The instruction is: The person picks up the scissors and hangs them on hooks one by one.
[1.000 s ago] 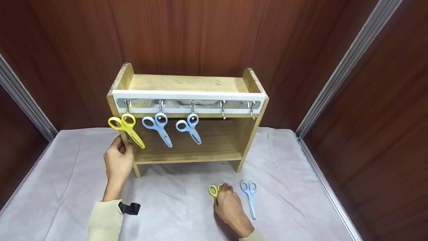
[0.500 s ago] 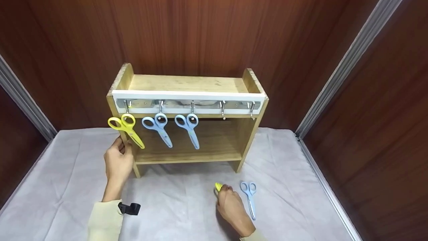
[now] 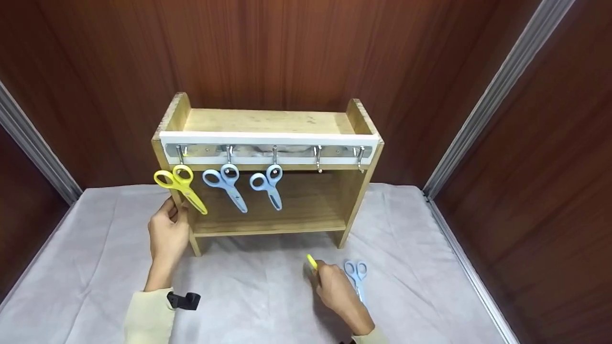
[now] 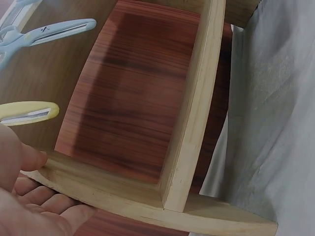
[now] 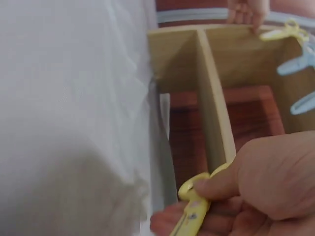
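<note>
My left hand [image 3: 168, 234] grips the left side panel of a small wooden shelf [image 3: 267, 122], thumb on the inner face in the left wrist view. Yellow scissors [image 5: 192, 216] are pinched between thumb and fingers of my right hand [image 3: 338, 290], low in front of the shelf; in the head view only a yellow handle end shows. From the hook rail [image 3: 296, 152] hang yellow scissors [image 3: 191, 193] on the leftmost hook and two light blue pairs, the second-hook scissors [image 3: 229, 184] and the middle-hook scissors [image 3: 269, 184]. The two right hooks are bare.
Another light blue pair of scissors [image 3: 354, 272] lies on the grey cloth [image 3: 258, 296], partly hidden by my right hand. A brown wood-grain wall [image 3: 287, 52] stands behind the shelf, with a similar panel [image 3: 535, 157] on the right.
My right hand has picked up the yellow scissors from the cloth and turned them edge-on to the head camera. The light blue scissors on the middle hook swing. My left hand keeps its place.
</note>
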`<state>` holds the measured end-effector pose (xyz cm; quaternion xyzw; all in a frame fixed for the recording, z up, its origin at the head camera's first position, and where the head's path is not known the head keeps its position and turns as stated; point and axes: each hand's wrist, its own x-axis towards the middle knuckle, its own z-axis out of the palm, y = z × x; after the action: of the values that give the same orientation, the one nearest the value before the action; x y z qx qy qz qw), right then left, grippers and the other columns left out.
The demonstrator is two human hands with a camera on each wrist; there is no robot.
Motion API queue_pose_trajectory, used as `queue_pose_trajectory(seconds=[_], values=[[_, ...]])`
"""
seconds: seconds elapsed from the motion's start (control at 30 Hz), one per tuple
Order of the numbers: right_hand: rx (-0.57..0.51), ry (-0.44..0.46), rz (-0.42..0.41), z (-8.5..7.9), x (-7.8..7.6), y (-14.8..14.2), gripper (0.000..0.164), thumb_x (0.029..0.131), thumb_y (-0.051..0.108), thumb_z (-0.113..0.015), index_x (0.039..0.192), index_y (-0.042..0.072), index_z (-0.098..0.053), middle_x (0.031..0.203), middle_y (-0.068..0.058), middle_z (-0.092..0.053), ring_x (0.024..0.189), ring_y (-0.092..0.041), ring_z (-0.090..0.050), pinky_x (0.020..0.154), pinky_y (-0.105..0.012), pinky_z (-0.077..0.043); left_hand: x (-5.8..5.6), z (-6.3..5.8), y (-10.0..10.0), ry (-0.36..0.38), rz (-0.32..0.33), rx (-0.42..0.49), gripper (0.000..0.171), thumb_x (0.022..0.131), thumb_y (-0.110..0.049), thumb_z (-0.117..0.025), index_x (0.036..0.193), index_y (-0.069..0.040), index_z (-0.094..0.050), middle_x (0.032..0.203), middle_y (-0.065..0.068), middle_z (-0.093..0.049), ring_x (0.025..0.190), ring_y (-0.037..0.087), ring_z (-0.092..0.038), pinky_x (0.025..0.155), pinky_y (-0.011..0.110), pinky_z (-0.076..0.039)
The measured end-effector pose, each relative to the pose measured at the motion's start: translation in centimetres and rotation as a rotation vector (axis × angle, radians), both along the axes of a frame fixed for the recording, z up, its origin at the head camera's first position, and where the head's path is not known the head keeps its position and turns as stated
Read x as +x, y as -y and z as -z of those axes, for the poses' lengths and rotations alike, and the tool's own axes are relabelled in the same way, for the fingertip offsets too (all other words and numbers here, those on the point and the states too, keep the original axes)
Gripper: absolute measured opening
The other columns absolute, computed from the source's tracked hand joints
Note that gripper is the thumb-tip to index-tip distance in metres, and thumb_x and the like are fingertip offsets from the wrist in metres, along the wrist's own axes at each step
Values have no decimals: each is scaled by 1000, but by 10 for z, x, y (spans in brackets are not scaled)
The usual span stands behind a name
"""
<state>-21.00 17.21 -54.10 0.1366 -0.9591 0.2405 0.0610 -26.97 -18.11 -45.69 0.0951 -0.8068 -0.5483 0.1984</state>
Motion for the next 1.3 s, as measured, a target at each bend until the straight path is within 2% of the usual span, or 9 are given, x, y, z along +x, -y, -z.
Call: queue_pose_trajectory(seconds=[0.1,0.17,0.27,0.37,0.43,0.6,0.87,1.1,1.3], values=[[-146,69,-55,-3,-4,-3,8,98,-2,-63,94,-1,-69,75,-9,-70,61,-8,-50,53,-24,-43,0,-1,1,5,5,5,40,108,-21,-53,142,-2,-63,135,25,-70,123,35,-70,76,-2,-41],[-263,131,-87,-4,-6,-4,11,101,1,-62,100,-4,-71,82,-13,-74,65,-8,-55,56,-21,-47,1,-1,1,7,8,6,40,109,-22,-53,142,-2,-62,136,24,-70,124,36,-70,76,-3,-41],[-442,218,-117,-6,-9,-5,21,105,6,-60,113,-9,-72,97,-23,-78,82,-23,-74,69,-29,-63,1,-1,1,4,9,2,41,109,-24,-53,142,-2,-62,136,24,-70,124,36,-70,77,-3,-41],[-568,277,-137,-8,-11,-5,28,106,9,-59,122,-11,-69,111,-30,-77,102,-43,-77,86,-43,-66,1,-1,0,1,8,-2,41,109,-26,-53,141,-2,-63,135,25,-70,123,36,-70,76,-3,-41],[-599,291,-150,-10,-12,-6,30,106,10,-59,125,-11,-68,112,-30,-77,105,-46,-76,89,-46,-65,1,0,0,-6,5,-8,40,109,-25,-53,141,-1,-63,134,25,-70,121,37,-71,76,-3,-41],[-632,287,-190,-17,-15,-7,31,106,12,-61,126,-11,-68,111,-27,-78,107,-50,-74,90,-45,-64,0,3,1,-33,-2,-25,38,108,-19,-53,138,1,-65,129,28,-72,117,39,-72,73,-3,-42],[-687,270,-233,-34,-15,-4,31,107,8,-59,128,-14,-65,118,-33,-74,111,-54,-71,93,-40,-64,-1,4,1,-70,1,-47,34,107,-18,-54,131,2,-68,123,29,-74,111,41,-74,70,-2,-44],[-703,234,-258,-53,-14,-3,31,107,7,-58,131,-12,-64,119,-33,-74,110,-45,-75,93,-34,-64,0,2,0,-54,-23,-82,36,106,-19,-55,133,1,-69,122,29,-74,111,42,-74,70,0,-42],[-715,219,-267,-68,-11,-2,32,106,8,-59,132,-10,-65,118,-29,-76,109,-42,-76,92,-33,-64,-2,1,-4,-83,-80,-118,29,103,-14,-54,117,3,-73,113,27,-78,104,39,-77,70,-2,-38]])
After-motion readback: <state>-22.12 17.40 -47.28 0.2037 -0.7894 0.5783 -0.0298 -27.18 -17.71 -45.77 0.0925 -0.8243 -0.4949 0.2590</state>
